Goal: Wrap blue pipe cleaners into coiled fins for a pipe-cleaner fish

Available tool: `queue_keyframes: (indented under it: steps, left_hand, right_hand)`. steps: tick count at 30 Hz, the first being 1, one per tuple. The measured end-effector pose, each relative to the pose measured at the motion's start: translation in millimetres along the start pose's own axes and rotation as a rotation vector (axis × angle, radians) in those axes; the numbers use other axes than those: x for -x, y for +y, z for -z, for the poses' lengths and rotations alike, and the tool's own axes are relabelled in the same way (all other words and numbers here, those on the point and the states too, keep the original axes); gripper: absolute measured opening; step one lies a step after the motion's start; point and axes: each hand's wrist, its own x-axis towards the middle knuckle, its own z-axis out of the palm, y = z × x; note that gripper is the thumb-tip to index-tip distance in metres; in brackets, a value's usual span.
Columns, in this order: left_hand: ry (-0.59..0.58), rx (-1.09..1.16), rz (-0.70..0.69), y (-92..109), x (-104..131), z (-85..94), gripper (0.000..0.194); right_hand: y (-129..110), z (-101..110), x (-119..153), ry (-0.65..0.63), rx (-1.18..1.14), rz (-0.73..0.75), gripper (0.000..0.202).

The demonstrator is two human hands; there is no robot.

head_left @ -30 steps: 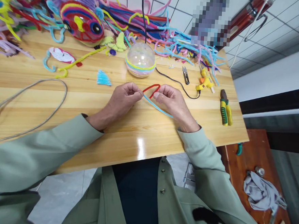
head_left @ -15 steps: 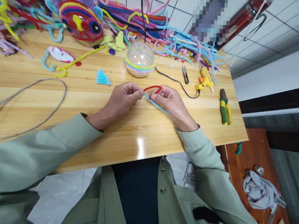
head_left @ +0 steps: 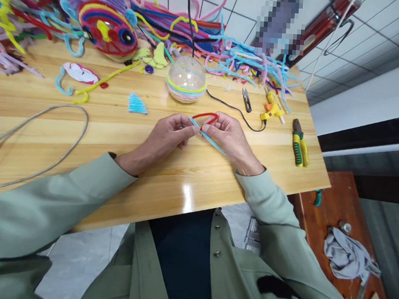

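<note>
Above the front half of the table, my left hand and my right hand meet with pinched fingertips. Between them a red pipe cleaner arches in a loop, and a light blue pipe cleaner runs slanting below it, passing under my right thumb. My left thumb and forefinger press where the two strands come together; the exact contact is partly hidden. Just beyond the hands stands a clear ball with yellow, blue and pink bands round its lower half. A blue ribbed piece lies left of it.
Heaped pipe cleaners line the back, with a decorated red ball at left. Snips, a yellow glue gun and pliers lie to the right. A grey cable loops at left.
My left fingertips have slid right and slightly down along the strands, close to my right thumb. The blue end now shows above my left fingers. My right hand has barely moved.
</note>
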Motion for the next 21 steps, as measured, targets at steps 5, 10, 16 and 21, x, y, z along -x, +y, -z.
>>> queue_keyframes:
  steps: [5, 10, 16, 21]
  left_hand:
    - [-0.044, -0.062, -0.036, 0.6, 3.4, -3.2, 0.031]
    - [-0.019, -0.081, -0.054, 0.1, 3.6, -3.8, 0.029]
    - [0.01, -0.073, -0.028, 1.5, 3.8, -5.9, 0.023]
    - [0.008, -0.02, -0.003, 2.0, 3.5, -6.5, 0.016]
  right_hand:
    - [0.9, -2.0, 0.2, -0.02, -0.031, 0.049, 0.046]
    - [-1.1, -4.2, 2.1, -0.023, -0.012, 0.068, 0.044]
    - [-5.3, -5.8, 4.7, -0.034, 0.04, 0.059, 0.049]
    - [-7.6, -6.5, 6.1, -0.015, 0.043, 0.055, 0.054]
